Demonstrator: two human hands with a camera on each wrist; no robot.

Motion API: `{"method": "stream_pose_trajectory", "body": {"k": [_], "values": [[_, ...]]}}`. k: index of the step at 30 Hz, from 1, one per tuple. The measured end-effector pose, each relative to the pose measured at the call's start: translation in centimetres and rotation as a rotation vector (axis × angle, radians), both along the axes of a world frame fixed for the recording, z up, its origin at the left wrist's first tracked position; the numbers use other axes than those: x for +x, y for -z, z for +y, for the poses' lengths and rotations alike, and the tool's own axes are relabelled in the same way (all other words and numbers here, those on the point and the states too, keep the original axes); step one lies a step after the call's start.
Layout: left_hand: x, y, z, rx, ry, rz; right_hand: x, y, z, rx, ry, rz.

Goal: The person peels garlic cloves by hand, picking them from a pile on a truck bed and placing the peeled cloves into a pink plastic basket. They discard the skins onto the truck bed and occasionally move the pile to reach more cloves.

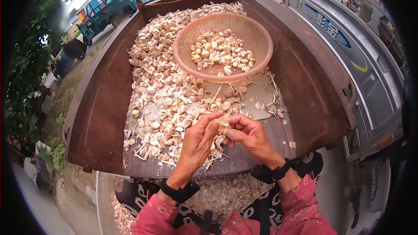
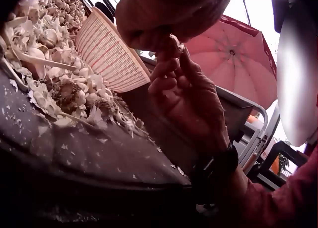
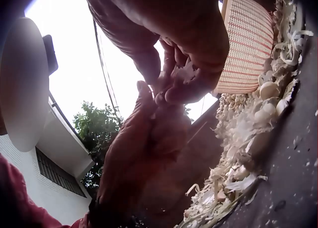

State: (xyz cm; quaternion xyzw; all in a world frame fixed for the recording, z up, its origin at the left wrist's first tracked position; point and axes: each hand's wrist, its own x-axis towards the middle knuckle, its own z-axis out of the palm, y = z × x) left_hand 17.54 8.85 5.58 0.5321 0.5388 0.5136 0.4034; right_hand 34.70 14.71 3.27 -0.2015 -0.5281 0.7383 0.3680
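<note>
In the head view my left hand [image 1: 197, 142] and right hand [image 1: 256, 140] meet over the near edge of the cart bed. A pale garlic clove [image 1: 223, 127] sits between them, pinched by the thumbs and fingers of both hands. Papery skin [image 3: 187, 73] shows at the fingertips in the right wrist view. Beyond the hands stands a pinkish plastic basket [image 1: 266, 45] with peeled garlic cloves [image 1: 213, 48] inside. A heap of unpeeled cloves and loose skins [image 1: 159, 67] spreads to the left of the basket and down toward the hands.
The cart's rusty side walls [image 1: 311, 78] rise left and right of the heap. A grey vehicle [image 1: 348, 48] stands close on the right. Discarded skins [image 1: 226, 196] lie below the bed's edge. A red umbrella [image 2: 231, 51] shows in the left wrist view.
</note>
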Motion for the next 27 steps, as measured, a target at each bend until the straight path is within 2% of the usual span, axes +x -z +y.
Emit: {"method": "stream_pose_trajectory", "body": {"k": [2,4,6,9,10,12,14,16,17,19,20,22,25,26,27], "values": [[0.7,1.8,-1.0,0.074,0.02,0.029,0.0,0.7,-0.2,-0.01,-0.027,-0.018],[1.1,2.8,-2.3,0.125,-0.088,0.16,0.1,1.0,-0.8,-0.015,-0.075,-0.076],[1.2,3.0,-3.8,0.043,-0.096,0.078,-0.6,1.6,-2.0,0.0,-0.072,-0.096],[0.6,5.1,-5.5,0.033,-0.223,-0.066,-1.3,1.7,-3.3,0.407,0.082,-0.349],[-0.1,4.9,-6.2,0.039,-0.229,-0.074,-1.4,0.8,-3.1,0.415,0.075,-0.355],[-2.1,4.0,-7.3,-0.152,-0.23,-0.679,-1.6,-1.8,-1.1,0.8,0.296,-0.374],[-3.9,4.3,-7.9,-0.179,-0.236,-0.755,-2.0,-5.6,2.9,0.888,0.42,-0.336],[-5.2,4.2,-8.5,-0.202,-0.215,-0.915,-3.0,-8.4,7.6,1.591,0.973,-0.692],[-5.5,4.0,-8.8,-0.181,-0.221,-0.979,-3.6,-8.4,8.3,1.596,0.958,-0.691],[-6.2,3.7,-9.3,-0.17,-0.249,-0.979,-5.3,-7.1,9.4,1.426,0.68,-0.617],[-6.5,3.7,-9.7,-0.165,-0.266,-0.97,-6.6,-6.2,8.5,1.004,0.332,-0.543],[-7.0,4.1,-10.1,-0.166,-0.296,-1.006,-8.6,-3.2,7.4,0.931,0.013,-0.621],[-7.5,5.2,-10.8,-0.156,-0.321,-0.985,-11.9,0.2,6.1,1.179,0.024,-0.527],[-7.6,5.5,-11.0,-0.152,-0.318,-0.989,-12.5,1.0,6.1,1.177,0.016,-0.528],[-7.6,5.7,-11.2,-0.147,-0.315,-0.994,-12.9,1.7,6.1,1.253,-0.059,-0.663]]}}
